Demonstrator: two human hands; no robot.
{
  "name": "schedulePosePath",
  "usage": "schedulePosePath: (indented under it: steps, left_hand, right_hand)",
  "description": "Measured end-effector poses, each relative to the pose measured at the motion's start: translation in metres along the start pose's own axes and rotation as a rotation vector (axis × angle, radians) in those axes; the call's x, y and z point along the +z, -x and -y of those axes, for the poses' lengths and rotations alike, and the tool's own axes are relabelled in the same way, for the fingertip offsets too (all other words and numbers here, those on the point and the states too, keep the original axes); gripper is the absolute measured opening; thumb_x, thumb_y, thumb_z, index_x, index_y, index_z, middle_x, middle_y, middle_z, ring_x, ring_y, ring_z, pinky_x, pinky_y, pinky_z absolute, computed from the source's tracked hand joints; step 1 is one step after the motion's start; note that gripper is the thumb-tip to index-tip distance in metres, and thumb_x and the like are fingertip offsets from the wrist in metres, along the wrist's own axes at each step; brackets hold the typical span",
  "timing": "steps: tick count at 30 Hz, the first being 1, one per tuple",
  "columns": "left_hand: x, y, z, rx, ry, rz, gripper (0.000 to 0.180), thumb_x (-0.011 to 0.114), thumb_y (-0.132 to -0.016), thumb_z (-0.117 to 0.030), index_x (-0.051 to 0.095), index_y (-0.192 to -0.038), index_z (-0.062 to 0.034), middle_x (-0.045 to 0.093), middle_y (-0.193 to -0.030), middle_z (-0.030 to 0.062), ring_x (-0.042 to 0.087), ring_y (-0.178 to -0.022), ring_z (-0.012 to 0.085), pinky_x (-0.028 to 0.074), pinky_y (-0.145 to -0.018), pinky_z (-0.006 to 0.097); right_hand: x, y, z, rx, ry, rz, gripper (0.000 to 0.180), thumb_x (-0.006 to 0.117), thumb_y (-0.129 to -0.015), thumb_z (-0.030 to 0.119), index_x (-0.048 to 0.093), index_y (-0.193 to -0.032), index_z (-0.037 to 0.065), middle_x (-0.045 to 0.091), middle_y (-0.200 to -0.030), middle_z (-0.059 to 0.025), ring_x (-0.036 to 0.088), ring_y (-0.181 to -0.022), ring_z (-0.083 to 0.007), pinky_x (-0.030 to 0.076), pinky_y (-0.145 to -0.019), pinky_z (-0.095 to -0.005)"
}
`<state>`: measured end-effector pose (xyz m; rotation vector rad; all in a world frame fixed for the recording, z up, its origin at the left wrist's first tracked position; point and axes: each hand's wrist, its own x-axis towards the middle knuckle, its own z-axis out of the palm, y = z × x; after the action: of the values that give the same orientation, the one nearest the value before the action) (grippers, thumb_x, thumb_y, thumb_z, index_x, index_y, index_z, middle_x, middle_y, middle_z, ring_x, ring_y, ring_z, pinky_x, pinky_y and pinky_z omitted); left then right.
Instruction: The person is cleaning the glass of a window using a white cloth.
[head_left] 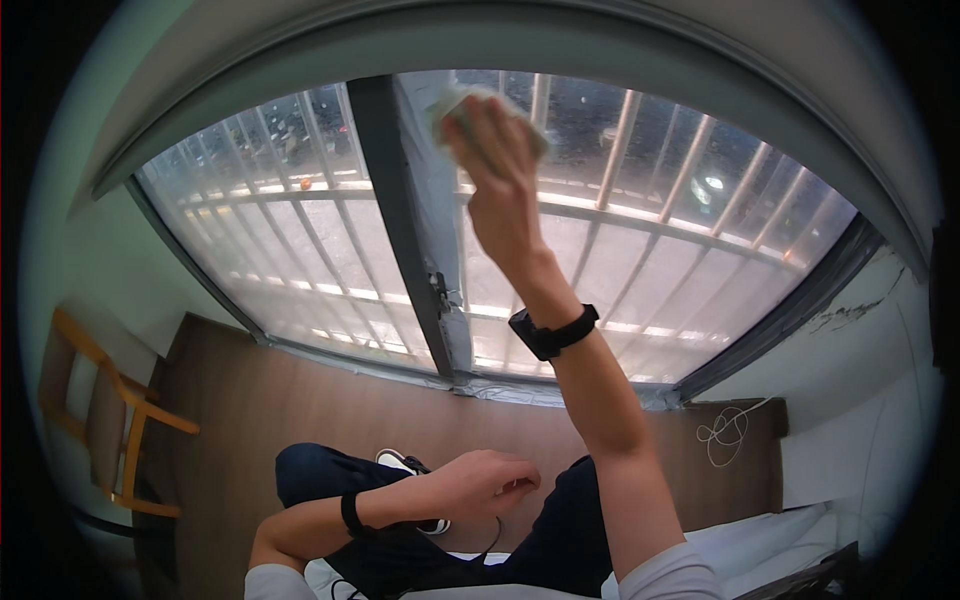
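My right hand (pixel 497 150) is raised high against the glass door and presses a pale, folded cloth (pixel 462 103) to it, near the top by the middle frame. The cloth's edges show around my fingers, slightly blurred. A black watch (pixel 553 333) is on that wrist. My left hand (pixel 485 483) hangs over my lap, its fingers loosely curled with nothing visible in them. A dark band (pixel 352 515) circles the left wrist. The glass door (pixel 640 270) has two panes, with pale bars behind them and a dark upright frame (pixel 400 220) between.
A wooden chair (pixel 128 400) stands at the left by the wall. A white cable (pixel 728 437) lies coiled on the brown floor (pixel 300 400) at the right. A handle (pixel 440 290) sits on the middle frame. White fabric (pixel 780 535) lies beside me at lower right.
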<state>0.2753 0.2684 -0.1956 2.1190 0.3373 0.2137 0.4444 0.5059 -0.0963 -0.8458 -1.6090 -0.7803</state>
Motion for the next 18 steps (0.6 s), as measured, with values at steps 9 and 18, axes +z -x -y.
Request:
schedulePosePath:
  steps: [9,18]
  left_hand:
    - [0.001,-0.019,-0.005,-0.031,0.035,-0.009,0.011,0.066,-0.097,-0.006,0.069,-0.107,-0.0012,0.073,-0.098,0.0145,0.071,-0.083,0.0318,0.055,-0.070,0.037]
    - [0.014,-0.037,-0.008,-0.034,0.036,0.032,0.013,0.067,-0.097,-0.006,0.069,-0.108,-0.0008,0.073,-0.098,0.0140,0.070,-0.081,0.0296,0.054,-0.069,0.036]
  right_hand:
    - [-0.088,0.013,-0.058,-0.127,0.261,0.123,0.037,0.070,-0.091,0.003,0.074,-0.126,0.015,0.057,-0.152,-0.0020,0.045,-0.147,-0.0243,0.037,-0.125,-0.0442]
    - [-0.281,0.059,-0.201,0.105,0.553,-0.300,0.081,0.041,-0.079,-0.023,0.060,-0.147,0.015,0.054,-0.155,-0.0100,0.051,-0.143,-0.0317,0.045,-0.119,-0.0407]
